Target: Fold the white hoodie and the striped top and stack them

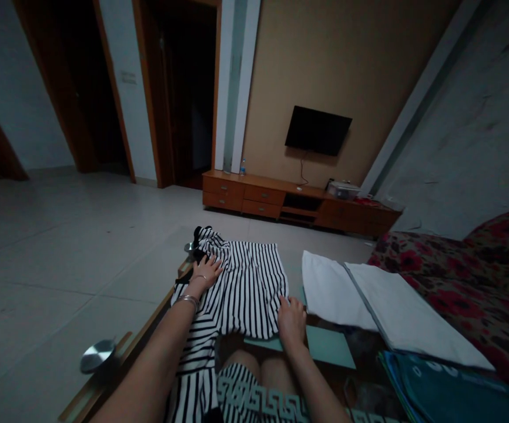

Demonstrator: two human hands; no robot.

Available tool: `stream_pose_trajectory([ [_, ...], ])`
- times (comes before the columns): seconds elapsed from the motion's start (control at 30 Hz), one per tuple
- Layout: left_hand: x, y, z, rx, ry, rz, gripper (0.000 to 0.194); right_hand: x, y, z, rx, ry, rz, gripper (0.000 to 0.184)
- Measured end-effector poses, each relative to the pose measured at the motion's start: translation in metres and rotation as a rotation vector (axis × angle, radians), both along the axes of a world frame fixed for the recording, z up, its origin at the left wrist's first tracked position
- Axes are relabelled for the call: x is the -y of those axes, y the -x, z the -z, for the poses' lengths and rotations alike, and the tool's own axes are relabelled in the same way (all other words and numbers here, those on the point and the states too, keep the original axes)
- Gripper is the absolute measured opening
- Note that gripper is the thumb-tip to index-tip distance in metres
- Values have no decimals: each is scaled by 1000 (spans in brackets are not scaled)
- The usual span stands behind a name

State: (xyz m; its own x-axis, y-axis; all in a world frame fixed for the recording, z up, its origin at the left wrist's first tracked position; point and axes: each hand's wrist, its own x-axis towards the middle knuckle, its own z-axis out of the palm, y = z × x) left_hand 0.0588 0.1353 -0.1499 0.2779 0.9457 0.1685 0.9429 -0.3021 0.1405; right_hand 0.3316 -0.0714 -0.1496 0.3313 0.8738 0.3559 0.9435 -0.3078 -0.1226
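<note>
A black-and-white striped shirt [250, 282] lies spread on the glass table, with one sleeve reaching toward me and the other at the far side. My left hand [208, 270] rests on the shirt near its dark neckline, fingers spread flat. At the shirt's right edge is my right hand [292, 317], its fingers curled down at the cloth's border. Whether those fingertips pinch fabric is hard to make out in the dim light.
Right of the shirt lie folded white cloths [338, 288] and a folded teal cloth [461, 388]. Round metal table fittings [98, 355] stand along the left edge. A flowered sofa [448, 282] is at the right; a low wooden cabinet [261, 194] stands beyond.
</note>
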Motion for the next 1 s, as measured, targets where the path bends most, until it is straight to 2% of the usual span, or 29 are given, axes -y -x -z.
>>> stream_pose_trajectory([
  [0.17, 45, 55, -11, 22, -13, -108, 48, 68, 0, -2, 1, 13, 9, 37],
  [0.27, 80, 87, -19, 32, -28, -133, 48, 110, 2, -5, -20, 33, -16, 37],
  [0.37, 119, 113, -22, 26, -28, -146, 49, 139, 4, -8, -79, 86, -9, 38],
  [0.63, 217, 156, -20, 0, 31, -174, 54, 167, -6, -24, -386, 269, 55, 53],
  [0.87, 286, 175, -17, -20, 17, -79, 42, 198, -6, -32, -407, 340, -5, 22],
  [1.0, 308, 177, -19, -24, 12, -48, 41, 213, -1, -26, -466, 202, -20, 20],
])
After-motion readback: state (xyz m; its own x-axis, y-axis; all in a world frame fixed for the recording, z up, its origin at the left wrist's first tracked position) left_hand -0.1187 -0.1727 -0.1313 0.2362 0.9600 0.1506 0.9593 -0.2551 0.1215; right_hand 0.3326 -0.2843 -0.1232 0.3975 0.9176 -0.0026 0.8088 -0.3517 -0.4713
